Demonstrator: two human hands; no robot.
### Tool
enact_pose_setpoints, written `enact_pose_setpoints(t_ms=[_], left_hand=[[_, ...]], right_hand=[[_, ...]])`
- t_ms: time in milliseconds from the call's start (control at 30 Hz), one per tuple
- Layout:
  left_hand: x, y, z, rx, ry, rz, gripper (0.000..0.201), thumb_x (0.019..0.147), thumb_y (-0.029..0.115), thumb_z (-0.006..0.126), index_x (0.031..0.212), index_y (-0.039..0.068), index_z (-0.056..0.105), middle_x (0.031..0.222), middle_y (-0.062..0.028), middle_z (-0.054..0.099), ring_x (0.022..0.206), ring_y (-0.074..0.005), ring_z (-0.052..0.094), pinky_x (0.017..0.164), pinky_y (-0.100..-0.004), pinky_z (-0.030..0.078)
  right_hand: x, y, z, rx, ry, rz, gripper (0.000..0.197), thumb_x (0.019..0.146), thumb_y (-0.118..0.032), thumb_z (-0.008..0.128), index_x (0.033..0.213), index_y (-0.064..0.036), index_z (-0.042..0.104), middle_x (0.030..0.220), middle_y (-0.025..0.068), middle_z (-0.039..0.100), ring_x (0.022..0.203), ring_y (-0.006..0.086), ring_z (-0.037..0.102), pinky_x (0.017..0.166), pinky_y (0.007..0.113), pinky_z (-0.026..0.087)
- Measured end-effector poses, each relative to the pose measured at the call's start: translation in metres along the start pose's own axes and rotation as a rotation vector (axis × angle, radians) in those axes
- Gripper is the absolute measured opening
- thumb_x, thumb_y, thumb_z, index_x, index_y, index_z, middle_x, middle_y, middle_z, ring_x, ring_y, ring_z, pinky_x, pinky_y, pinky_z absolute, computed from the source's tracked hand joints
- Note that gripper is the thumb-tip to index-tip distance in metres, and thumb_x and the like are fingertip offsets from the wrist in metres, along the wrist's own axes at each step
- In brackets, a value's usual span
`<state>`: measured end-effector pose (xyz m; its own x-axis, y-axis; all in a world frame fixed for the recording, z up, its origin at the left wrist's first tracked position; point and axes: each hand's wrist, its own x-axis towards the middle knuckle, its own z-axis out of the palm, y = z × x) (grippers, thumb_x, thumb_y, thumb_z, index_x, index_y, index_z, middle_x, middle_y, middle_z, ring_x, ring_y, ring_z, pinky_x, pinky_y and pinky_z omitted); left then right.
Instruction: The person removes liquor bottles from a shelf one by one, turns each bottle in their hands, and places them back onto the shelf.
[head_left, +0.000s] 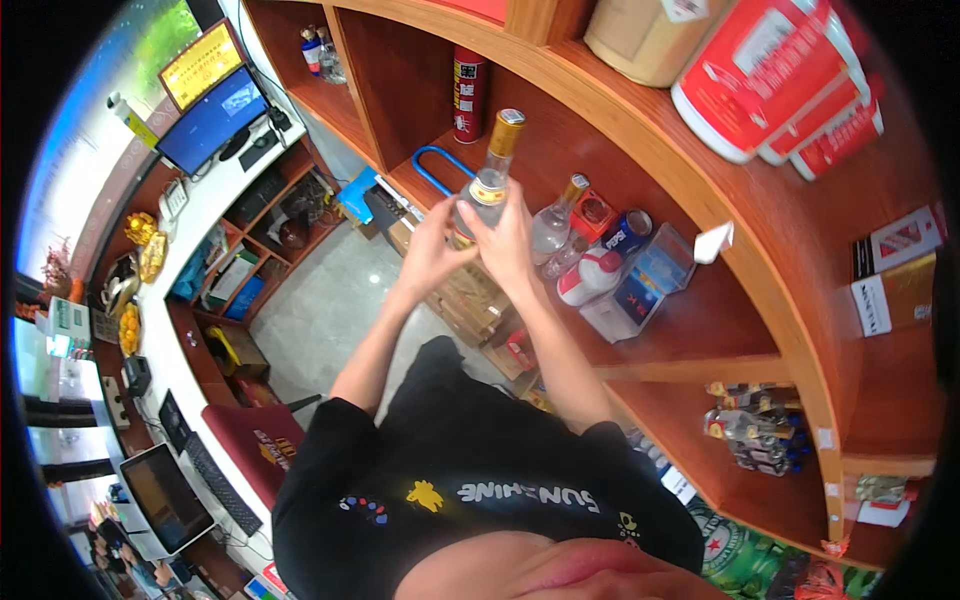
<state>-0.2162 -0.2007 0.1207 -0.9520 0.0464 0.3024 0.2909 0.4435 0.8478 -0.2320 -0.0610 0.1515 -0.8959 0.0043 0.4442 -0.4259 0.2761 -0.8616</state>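
Observation:
A clear glass bottle (490,190) with a gold cap is held upright in front of the wooden shelf. My left hand (432,248) grips its lower body from the left, fingers curled around it. On the other side my right hand (508,238) wraps the bottle, thumb across the front near the label. Just right of my hands, on the shelf board, stand another clear bottle (552,226) with a gold cap, a red box (594,216), a dark blue drink can (628,232) and a white bottle with a red cap (590,278).
A red cylindrical tin (467,98) stands at the back of the shelf, near a blue U-shaped bar (440,166). Several bottles (752,428) lie stacked in the lower compartment. Large red-and-white jugs (750,75) sit above. At left is a white counter (215,180) with a monitor (212,118).

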Motion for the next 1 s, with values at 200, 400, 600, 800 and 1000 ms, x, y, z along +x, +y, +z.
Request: enact_pose_setpoints(t_ms=[200, 400, 600, 800, 1000], left_hand=[[0.096, -0.062, 0.014, -0.151, -0.035, 0.108, 0.068, 0.068, 0.017, 0.081, 0.128, -0.003, 0.057, 0.109, -0.0201, 0.068, 0.094, -0.025, 0.068, 0.081, -0.0356, 0.054], [0.179, -0.107, 0.03, -0.124, -0.134, 0.119, 0.067, 0.068, 0.014, 0.082, 0.127, -0.005, 0.057, 0.103, -0.0187, 0.071, 0.086, -0.0206, 0.068, 0.079, -0.0356, 0.054], [0.214, -0.14, 0.049, -0.214, -0.159, 0.124, 0.062, 0.069, 0.014, 0.082, 0.123, -0.004, 0.059, 0.106, -0.0232, 0.07, 0.101, -0.0354, 0.069, 0.087, -0.0408, 0.054], [0.227, -0.158, 0.087, -0.232, -0.23, 0.085, 0.055, 0.076, 0.019, 0.082, 0.121, -0.003, 0.06, 0.106, -0.0213, 0.071, 0.103, -0.0324, 0.07, 0.087, -0.04, 0.054], [0.247, -0.174, 0.092, -0.265, -0.219, 0.202, 0.037, 0.08, 0.008, 0.077, 0.113, -0.004, 0.063, 0.103, -0.0212, 0.071, 0.099, -0.0277, 0.069, 0.085, -0.0396, 0.054]], right_hand=[[0.06, 0.052, 0.027, -0.138, 0.05, 0.067, 0.058, 0.083, -0.027, 0.081, 0.123, 0.0005, 0.05, 0.113, 0.0243, 0.063, 0.106, 0.0417, 0.063, 0.089, 0.048, 0.049], [0.109, 0.135, 0.048, -0.213, 0.183, 0.094, 0.076, 0.08, -0.023, 0.083, 0.138, 0.0025, 0.041, 0.131, 0.0279, 0.055, 0.123, 0.0428, 0.054, 0.104, 0.049, 0.042], [0.131, 0.17, 0.064, -0.357, 0.241, 0.217, 0.068, 0.08, -0.017, 0.082, 0.134, 0.0014, 0.045, 0.123, 0.024, 0.064, 0.117, 0.0355, 0.062, 0.1, 0.044, 0.048], [0.132, 0.199, 0.057, -0.51, 0.249, 0.234, 0.051, 0.083, -0.014, 0.075, 0.126, 0.0005, 0.053, 0.115, 0.0262, 0.065, 0.115, 0.0448, 0.059, 0.097, 0.047, 0.047], [0.15, 0.167, 0.072, -0.323, 0.387, 0.173, 0.031, 0.09, -0.021, 0.067, 0.112, 0.0009, 0.064, 0.106, 0.0209, 0.069, 0.104, 0.0316, 0.066, 0.087, 0.042, 0.051]])
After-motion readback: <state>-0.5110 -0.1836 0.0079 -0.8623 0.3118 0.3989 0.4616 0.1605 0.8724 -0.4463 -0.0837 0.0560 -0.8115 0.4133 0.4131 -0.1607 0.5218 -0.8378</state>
